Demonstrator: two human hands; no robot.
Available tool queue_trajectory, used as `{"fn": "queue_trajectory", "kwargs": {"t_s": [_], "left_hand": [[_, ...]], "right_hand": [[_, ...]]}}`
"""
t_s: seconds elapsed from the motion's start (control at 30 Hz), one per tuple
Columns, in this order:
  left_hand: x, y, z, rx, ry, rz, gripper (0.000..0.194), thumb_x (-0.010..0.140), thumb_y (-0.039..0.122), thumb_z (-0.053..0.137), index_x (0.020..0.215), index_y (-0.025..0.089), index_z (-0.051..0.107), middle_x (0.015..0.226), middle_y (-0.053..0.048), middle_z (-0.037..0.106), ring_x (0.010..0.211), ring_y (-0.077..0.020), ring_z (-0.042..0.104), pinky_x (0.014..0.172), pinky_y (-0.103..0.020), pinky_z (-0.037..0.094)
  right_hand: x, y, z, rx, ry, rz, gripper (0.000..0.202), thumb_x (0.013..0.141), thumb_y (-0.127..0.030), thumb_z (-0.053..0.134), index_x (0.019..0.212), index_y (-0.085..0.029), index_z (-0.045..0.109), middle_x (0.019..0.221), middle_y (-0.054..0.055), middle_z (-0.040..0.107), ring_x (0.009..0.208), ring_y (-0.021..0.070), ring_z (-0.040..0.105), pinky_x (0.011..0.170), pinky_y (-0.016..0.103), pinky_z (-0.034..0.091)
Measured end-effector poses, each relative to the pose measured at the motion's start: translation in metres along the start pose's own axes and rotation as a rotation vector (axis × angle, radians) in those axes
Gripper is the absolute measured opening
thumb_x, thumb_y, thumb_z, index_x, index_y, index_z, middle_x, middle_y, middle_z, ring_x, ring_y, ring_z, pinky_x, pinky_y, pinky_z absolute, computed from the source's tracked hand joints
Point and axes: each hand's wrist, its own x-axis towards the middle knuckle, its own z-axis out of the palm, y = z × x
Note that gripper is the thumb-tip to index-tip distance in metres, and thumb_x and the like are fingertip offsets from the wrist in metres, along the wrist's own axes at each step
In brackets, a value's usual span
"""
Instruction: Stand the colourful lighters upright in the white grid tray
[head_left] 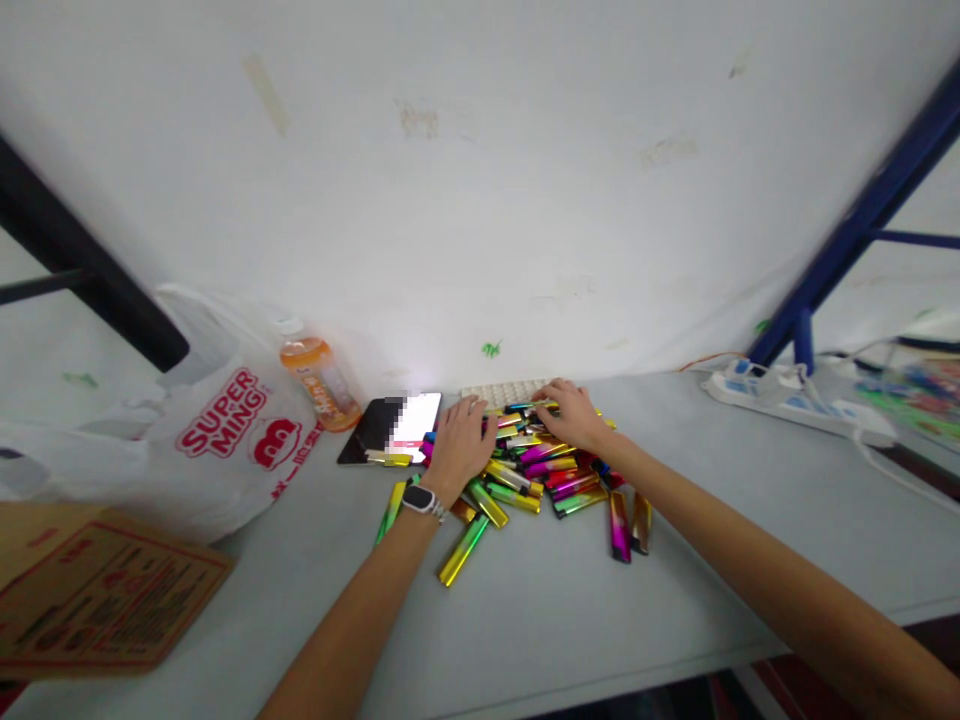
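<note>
A heap of shiny, multicoloured lighters [540, 472] lies on the grey table [585, 600] in front of me. My left hand [459, 446], with a dark watch on the wrist, rests palm down on the left part of the heap. My right hand [571, 412] lies on the far right part of the heap, fingers curled over several lighters. Whether either hand grips a lighter is hidden. A pale perforated tray [504, 392] sits just behind the hands. A few lighters [628, 524] lie loose at the heap's near edge.
A phone [391, 428] with a lit screen lies left of the heap. Beside it are an orange drink bottle [319, 380] and a white "Super Ming" plastic bag [225, 440]. A brown cardboard box [97, 590] sits near left. A power strip [780, 392] and blue frame post [855, 230] stand right.
</note>
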Motion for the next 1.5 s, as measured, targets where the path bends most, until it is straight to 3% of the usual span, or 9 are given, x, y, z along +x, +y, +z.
{"fn": "queue_trajectory", "kwargs": {"t_s": [0.13, 0.33, 0.5, 0.77, 1.07, 1.2, 1.4, 1.5], "left_hand": [[-0.012, 0.011, 0.007, -0.043, 0.019, 0.026, 0.035, 0.099, 0.035, 0.039, 0.121, 0.015, 0.058, 0.130, -0.014, 0.060, 0.123, -0.0255, 0.053, 0.107, -0.043, 0.038], [-0.007, 0.021, 0.014, -0.061, 0.028, 0.051, 0.031, 0.098, 0.033, 0.041, 0.116, 0.016, 0.060, 0.123, -0.013, 0.063, 0.117, -0.0251, 0.055, 0.105, -0.043, 0.040], [-0.007, 0.026, 0.004, -0.141, 0.065, 0.045, 0.024, 0.098, 0.031, 0.041, 0.109, 0.018, 0.059, 0.112, -0.010, 0.064, 0.107, -0.0231, 0.058, 0.098, -0.041, 0.043], [-0.015, 0.032, -0.006, -0.213, 0.102, 0.085, 0.016, 0.096, 0.024, 0.044, 0.099, 0.020, 0.059, 0.105, -0.007, 0.064, 0.103, -0.0227, 0.057, 0.092, -0.039, 0.044], [-0.016, 0.037, -0.002, -0.221, 0.106, 0.069, 0.016, 0.095, 0.021, 0.043, 0.097, 0.020, 0.059, 0.105, -0.006, 0.065, 0.102, -0.0222, 0.057, 0.092, -0.039, 0.043], [-0.016, 0.033, -0.006, -0.240, 0.110, 0.049, 0.017, 0.095, 0.019, 0.043, 0.097, 0.021, 0.059, 0.104, -0.006, 0.065, 0.102, -0.0225, 0.058, 0.091, -0.039, 0.045], [-0.017, 0.026, -0.009, -0.283, 0.143, 0.051, 0.018, 0.095, 0.020, 0.042, 0.095, 0.021, 0.060, 0.100, -0.006, 0.064, 0.099, -0.0226, 0.059, 0.090, -0.039, 0.046], [-0.016, 0.025, -0.008, -0.284, 0.146, 0.056, 0.017, 0.095, 0.020, 0.043, 0.094, 0.020, 0.060, 0.099, -0.007, 0.064, 0.098, -0.0227, 0.059, 0.089, -0.039, 0.047]], "right_hand": [[-0.017, -0.006, 0.000, 0.051, 0.093, 0.017, 0.023, 0.094, -0.034, 0.050, 0.102, -0.021, 0.067, 0.107, 0.009, 0.064, 0.109, 0.0247, 0.053, 0.092, 0.038, 0.033], [-0.023, -0.019, 0.010, -0.010, 0.153, 0.010, 0.022, 0.094, -0.033, 0.050, 0.097, -0.021, 0.068, 0.103, 0.008, 0.065, 0.104, 0.0248, 0.054, 0.090, 0.038, 0.032], [-0.018, -0.022, 0.013, 0.018, 0.249, 0.013, 0.019, 0.094, -0.031, 0.051, 0.092, -0.021, 0.067, 0.099, 0.007, 0.066, 0.102, 0.0239, 0.056, 0.089, 0.038, 0.032], [-0.025, -0.013, -0.006, 0.217, 0.509, -0.002, 0.014, 0.089, -0.023, 0.051, 0.081, -0.019, 0.062, 0.082, 0.003, 0.067, 0.085, 0.0197, 0.060, 0.082, 0.034, 0.036], [0.005, -0.019, 0.017, 0.218, 0.552, -0.013, 0.015, 0.088, -0.023, 0.049, 0.081, -0.019, 0.062, 0.075, 0.002, 0.066, 0.077, 0.0178, 0.058, 0.082, 0.034, 0.036], [0.018, -0.021, 0.015, 0.228, 0.429, -0.028, 0.018, 0.088, -0.024, 0.049, 0.078, -0.019, 0.064, 0.073, 0.002, 0.065, 0.074, 0.0175, 0.058, 0.079, 0.032, 0.038], [0.017, -0.018, -0.016, 0.049, -0.091, -0.170, 0.013, 0.073, -0.020, 0.061, 0.080, -0.019, 0.072, 0.084, 0.005, 0.071, 0.083, 0.0210, 0.061, 0.078, 0.030, 0.043], [0.013, -0.017, -0.030, -0.081, -0.260, -0.162, 0.018, 0.064, -0.023, 0.069, 0.081, -0.022, 0.076, 0.087, 0.007, 0.073, 0.083, 0.0244, 0.062, 0.077, 0.032, 0.044]]}}
